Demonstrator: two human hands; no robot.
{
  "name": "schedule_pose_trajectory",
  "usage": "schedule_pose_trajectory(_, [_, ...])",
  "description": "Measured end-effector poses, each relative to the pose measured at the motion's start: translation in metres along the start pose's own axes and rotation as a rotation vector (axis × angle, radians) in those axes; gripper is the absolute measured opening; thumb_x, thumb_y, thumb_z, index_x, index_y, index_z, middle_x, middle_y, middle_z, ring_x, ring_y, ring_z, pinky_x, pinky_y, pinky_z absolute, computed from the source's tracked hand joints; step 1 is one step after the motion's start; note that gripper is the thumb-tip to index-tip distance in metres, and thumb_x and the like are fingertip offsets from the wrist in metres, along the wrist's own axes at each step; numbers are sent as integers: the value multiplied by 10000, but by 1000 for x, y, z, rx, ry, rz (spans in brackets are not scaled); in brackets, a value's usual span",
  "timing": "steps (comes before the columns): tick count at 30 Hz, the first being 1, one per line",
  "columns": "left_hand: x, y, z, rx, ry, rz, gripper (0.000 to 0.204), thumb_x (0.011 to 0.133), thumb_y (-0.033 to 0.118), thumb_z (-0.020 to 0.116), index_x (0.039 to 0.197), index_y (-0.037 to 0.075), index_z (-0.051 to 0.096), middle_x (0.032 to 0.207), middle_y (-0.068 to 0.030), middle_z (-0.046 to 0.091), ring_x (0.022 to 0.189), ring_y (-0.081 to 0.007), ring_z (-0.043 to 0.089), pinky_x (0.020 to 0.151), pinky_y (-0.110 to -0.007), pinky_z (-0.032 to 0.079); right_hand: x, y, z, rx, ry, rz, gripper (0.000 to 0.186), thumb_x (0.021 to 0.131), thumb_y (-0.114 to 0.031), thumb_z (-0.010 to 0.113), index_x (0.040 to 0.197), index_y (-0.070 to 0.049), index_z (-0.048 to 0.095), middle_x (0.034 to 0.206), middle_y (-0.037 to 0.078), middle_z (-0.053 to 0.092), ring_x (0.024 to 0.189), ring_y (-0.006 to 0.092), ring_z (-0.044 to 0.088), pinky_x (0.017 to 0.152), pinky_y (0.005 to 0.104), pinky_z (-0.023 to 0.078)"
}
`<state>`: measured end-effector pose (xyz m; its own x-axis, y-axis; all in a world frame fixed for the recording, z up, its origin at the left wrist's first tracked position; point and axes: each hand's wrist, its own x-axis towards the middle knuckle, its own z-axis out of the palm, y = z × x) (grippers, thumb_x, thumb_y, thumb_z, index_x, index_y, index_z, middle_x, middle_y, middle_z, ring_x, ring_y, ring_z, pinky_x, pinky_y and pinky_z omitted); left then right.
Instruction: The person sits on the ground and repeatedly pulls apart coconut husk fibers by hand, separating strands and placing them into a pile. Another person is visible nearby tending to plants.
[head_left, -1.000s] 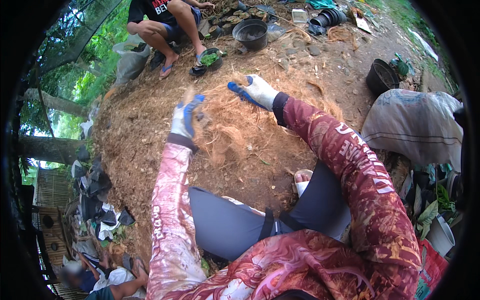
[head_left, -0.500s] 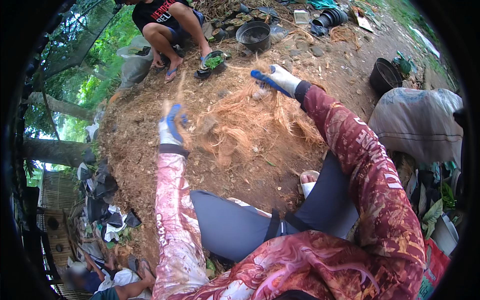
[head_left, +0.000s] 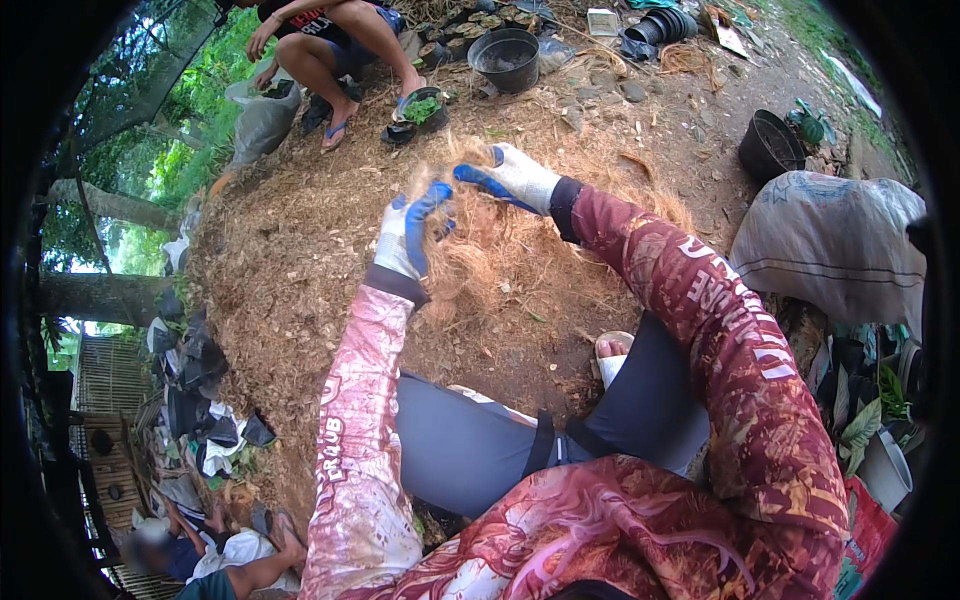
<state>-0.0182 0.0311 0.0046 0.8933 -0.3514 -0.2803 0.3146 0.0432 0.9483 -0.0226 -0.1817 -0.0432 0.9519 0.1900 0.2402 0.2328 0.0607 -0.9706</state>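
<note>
- Head view, fibre pile [head_left: 500,265]: one heap, lying on the brown earth [head_left: 270,350] below and beyond the gloves; showing pale orange-brown, dry and stringy; matting into tangled clumps at its near left part, spreading into thin loose strands toward the right.
- Head view, fibre tuft [head_left: 462,148]: light tan, wispy, fraying at its edges; hanging above the ground at the fingertips of both hands; blurring, so whether it is forming one piece or two, cannot tell.
- Head view, left hand [head_left: 405,232]: wearing a white glove with blue palm and fingers; fingers bending inward and grasping wisps of the tuft.
- Head view, right hand [head_left: 522,182]: wearing a matching glove; thumb and fingers pinching the tuft, the tips pointing toward the left hand and staying just apart from it.
- Head view, surroundings: a bowl of green leaves [head_left: 420,112] standing beyond the hands, near a crouching person [head_left: 340,50]; a black tub [head_left: 503,62] standing to its right; a whitish sack [head_left: 830,250] bulging at the right.
</note>
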Motion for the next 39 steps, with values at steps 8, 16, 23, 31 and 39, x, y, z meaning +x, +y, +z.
schedule_pose_trajectory(8, [-4,6,-11,-64,44,122,285,904,225,744,1148,99,666,881,13,667,721,-104,650,616,-254,546,-10,-38,-2,26,-30,257,742,832,-581,750,1219,39,621,1071,125,681,934,182,625,810,348,527])
schedule_pose_trajectory(16, [21,-20,-5,76,28,203,341,894,153,760,1200,30,674,1039,-42,720,830,-144,689,717,-317,589,-1,-19,13,-159,97,238,503,876,-371,761,1211,-7,672,1081,113,733,948,203,660,860,349,507])
schedule_pose_trajectory(23, [11,4,-41,237,203,336,389,849,257,811,1137,27,686,963,-60,720,822,-146,675,672,-298,550,1,-16,-32,-66,306,239,359,865,-339,786,1092,-73,704,859,33,670,711,115,594,600,283,486])
schedule_pose_trajectory(31, [23,29,-61,-95,592,336,475,879,411,769,1073,-3,642,913,-132,707,673,-220,647,569,-378,537,4,-10,-56,234,635,159,314,849,-214,812,1086,-49,688,958,13,685,777,130,605,696,298,497])
schedule_pose_trajectory(39, [1,-3,-3,-17,-70,163,430,856,274,814,1141,5,635,1054,-98,698,817,-196,689,624,-325,581,1,-14,-14,195,216,238,417,838,-277,817,1169,-56,690,1029,24,707,859,118,626,761,280,508])
